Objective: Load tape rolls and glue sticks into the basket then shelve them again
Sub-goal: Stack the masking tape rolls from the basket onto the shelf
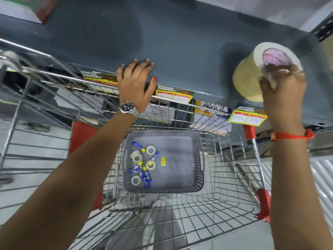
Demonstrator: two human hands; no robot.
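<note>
My right hand (pixel 282 92) grips a stack of large clear tape rolls (pixel 252 73) standing on the grey shelf (pixel 180 42) at the right, fingers over its top rim. My left hand (pixel 134 82) lies flat on the shelf's front edge, fingers spread, holding nothing. Below, a grey perforated basket (pixel 198 179) sits in the wire cart. In its left half lie several small clear tape rolls (pixel 150 165) and several blue glue sticks (pixel 138 146) mixed together.
The wire shopping cart (pixel 225 210) with red corner guards stands against the shelf. Yellow price tags (pixel 246 117) hang along the shelf edge. A lower shelf holds paper goods. A stack of notebooks (pixel 21 9) sits at the far left of the grey shelf.
</note>
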